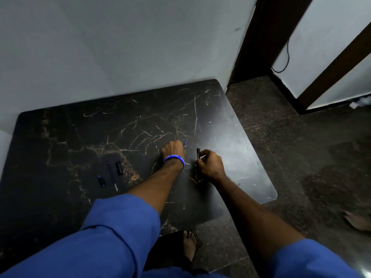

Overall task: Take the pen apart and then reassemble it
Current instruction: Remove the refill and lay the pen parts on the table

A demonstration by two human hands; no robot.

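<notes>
On the black marble table (84,137) my left hand (172,150) is closed around a thin blue refill (185,143) whose tip pokes out past the knuckles. A blue wristband circles that wrist. Just to the right, my right hand (210,164) grips a black pen barrel (198,153) upright, its top standing above the fingers. The two hands are a short gap apart. To the left lie loose pen parts: a dark blue pen with a white tip (111,173), a short black piece (119,167) and a small blue-black piece (101,181).
The table sits in a corner against a white wall (120,47). Its right edge drops to a dark speckled floor (301,157). A dark door frame (261,37) stands at the back right. My bare foot (189,243) is under the table's front edge; another foot (357,220) shows at far right.
</notes>
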